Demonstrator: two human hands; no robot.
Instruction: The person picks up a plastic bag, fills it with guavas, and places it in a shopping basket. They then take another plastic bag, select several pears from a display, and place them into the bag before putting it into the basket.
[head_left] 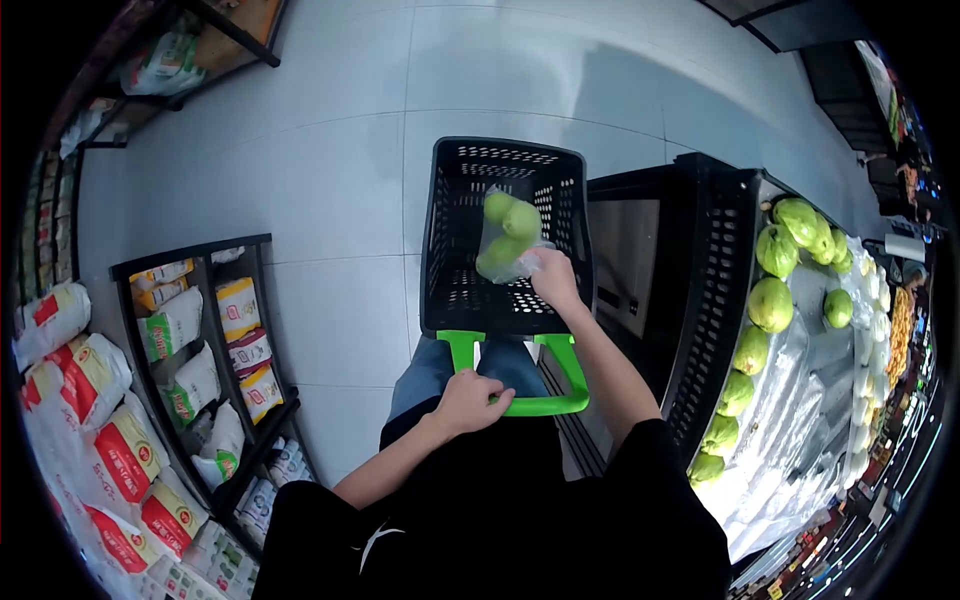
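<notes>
A black shopping basket [432,240] with perforated walls and a green handle [545,405] is in front of my body. My left hand [470,402] is closed around the handle at its near left side. Inside the basket opening, my right hand [553,278] grips the gathered end of a clear plastic bag [495,235]. Several round green fruits [521,219] show through the bag. Whether the bag rests on the basket floor I cannot tell.
On the right, a display stand [700,310] holds green fruits [770,305] around plastic wrap. At the left, a black shelf [190,250] bears packaged bags [240,309], with red and white bags [128,455] beside it. Grey tiled floor [340,190] lies beyond the basket.
</notes>
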